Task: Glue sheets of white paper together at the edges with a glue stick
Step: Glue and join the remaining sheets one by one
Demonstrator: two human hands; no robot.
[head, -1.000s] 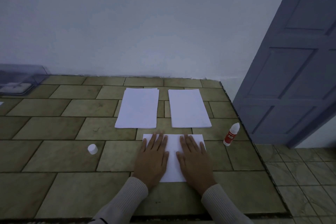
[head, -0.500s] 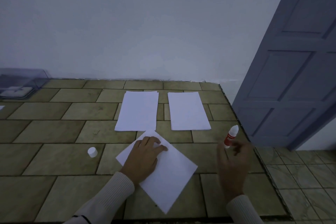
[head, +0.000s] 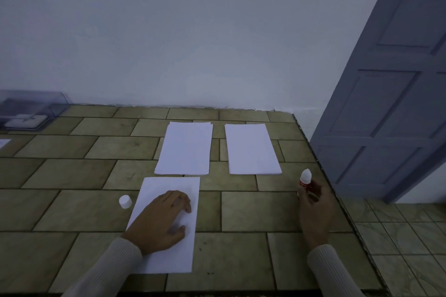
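- Head view: a tiled table (head: 253,210) runs up to a pale wall (head: 193,31). A grey panelled door (head: 386,103) stands past its right edge, with a tiled floor (head: 398,248) below it.
- A single white sheet (head: 169,185) lies flat near the front edge, left of centre, with its long sides running away from the person.
- The left hand (head: 161,219) lies palm down on the middle of that sheet. Its fingers are loosely bent, close together, and their tips touch the paper.
- A small white cap (head: 125,201) stands on the table just beside the sheet's left edge.
- Beyond the sheet, toward the back edge, lie a left stack (head: 184,149) and a right stack (head: 252,149) of white paper, side by side with a strip of tile between them.
- The right hand (head: 313,212) is near the right edge, its fingers curled round the red body of the glue stick (head: 306,181).
- The stick is upright, its white tip above the fingers. I cannot tell whether its base touches the table.
- A clear plastic box (head: 31,108) sits at the back left corner against the wall.
- Both arms wear pale ribbed sleeves (head: 108,270).
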